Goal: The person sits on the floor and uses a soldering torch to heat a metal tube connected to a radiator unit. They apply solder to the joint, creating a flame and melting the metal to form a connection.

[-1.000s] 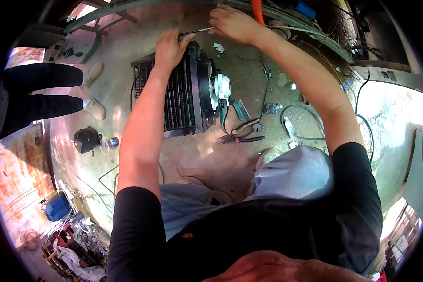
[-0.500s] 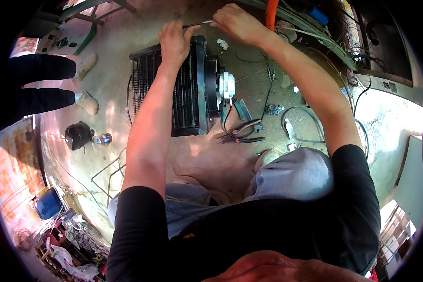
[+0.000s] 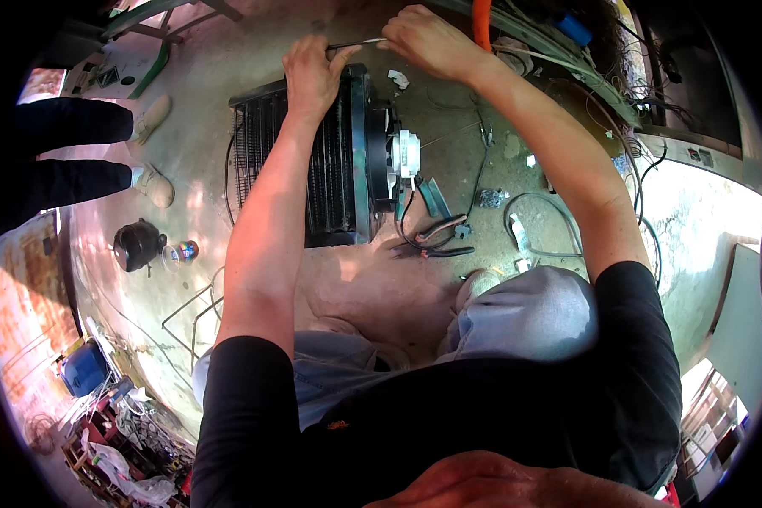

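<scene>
Sunlit patches mottle the bare floor of this cluttered workshop as I look down at it from my end of the link. My left hand pinches the dark end of a slim rod between thumb and fingers; my right hand is closed on its pale end, though the exact contact is hidden. Between them the rod runs nearly level, just past the far edge of a black finned unit; I cannot tell its height above the floor.

To manage this well, I would keep both ends in one line, press the thumb firmly and let the wrists stay loose, so that neither hand twists the rod against the other. I would also keep it and my left forearm off the fins, which I judge easy to bend.

Beside the unit's right end sits a white motor, with pliers lying nearer my knees. Further left are a rounded black vessel and, beyond it, another person's shoe. I'd mind that foot when swinging the left elbow outward.
</scene>
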The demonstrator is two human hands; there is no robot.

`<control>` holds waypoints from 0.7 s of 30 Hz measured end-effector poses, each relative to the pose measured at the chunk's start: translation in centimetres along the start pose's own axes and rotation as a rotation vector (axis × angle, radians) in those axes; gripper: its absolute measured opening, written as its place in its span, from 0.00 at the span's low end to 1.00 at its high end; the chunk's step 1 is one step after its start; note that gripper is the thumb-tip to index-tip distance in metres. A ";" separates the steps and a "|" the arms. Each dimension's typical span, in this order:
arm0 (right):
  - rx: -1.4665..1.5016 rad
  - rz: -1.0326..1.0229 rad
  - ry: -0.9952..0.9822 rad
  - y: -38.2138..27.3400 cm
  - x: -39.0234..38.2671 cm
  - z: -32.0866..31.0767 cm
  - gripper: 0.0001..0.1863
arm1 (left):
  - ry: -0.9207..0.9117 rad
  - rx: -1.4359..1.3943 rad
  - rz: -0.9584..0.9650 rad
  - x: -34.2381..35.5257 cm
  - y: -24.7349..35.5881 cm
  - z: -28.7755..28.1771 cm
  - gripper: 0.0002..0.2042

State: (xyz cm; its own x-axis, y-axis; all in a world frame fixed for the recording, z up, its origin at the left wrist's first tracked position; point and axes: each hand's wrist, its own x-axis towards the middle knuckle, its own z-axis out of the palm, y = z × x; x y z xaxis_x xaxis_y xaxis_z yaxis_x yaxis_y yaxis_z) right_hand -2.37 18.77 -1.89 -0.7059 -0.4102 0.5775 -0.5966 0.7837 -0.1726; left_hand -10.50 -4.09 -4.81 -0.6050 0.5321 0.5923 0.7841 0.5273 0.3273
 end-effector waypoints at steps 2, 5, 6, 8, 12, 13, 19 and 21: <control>-0.029 -0.021 -0.008 0.1 -0.4 -0.2 0.11 | -0.020 0.039 -0.001 -0.2 0.0 0.0 0.22; -0.028 -0.007 -0.002 0.4 -0.6 -0.1 0.11 | -0.012 0.033 0.004 0.1 0.3 0.3 0.21; -0.031 0.000 -0.008 0.3 -0.5 -0.2 0.11 | -0.004 0.026 0.003 0.0 0.2 0.2 0.21; -0.039 0.014 -0.020 0.2 -0.3 -0.3 0.10 | 0.024 0.057 0.012 -0.1 0.0 0.2 0.21; -0.052 0.026 0.006 -0.2 -0.6 -0.6 0.11 | -0.006 0.087 -0.021 -0.3 0.4 0.0 0.23; -0.049 0.026 0.009 -0.2 -0.6 -0.7 0.11 | 0.000 0.090 -0.014 -0.3 0.6 0.0 0.23; -0.033 0.074 0.053 -1.0 -1.0 -2.0 0.14 | 0.007 0.085 -0.005 -0.4 0.4 0.2 0.25; -0.055 0.123 0.110 -2.1 -1.2 -3.1 0.15 | -0.013 0.090 -0.015 -0.5 0.1 0.2 0.28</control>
State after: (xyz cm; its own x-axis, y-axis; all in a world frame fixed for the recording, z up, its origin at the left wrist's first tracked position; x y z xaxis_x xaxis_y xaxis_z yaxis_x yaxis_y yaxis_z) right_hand 0.88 19.03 0.26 -0.7244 -0.2588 0.6389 -0.4848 0.8502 -0.2052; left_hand -10.16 -4.15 -5.27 -0.6185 0.5323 0.5779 0.7600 0.5920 0.2681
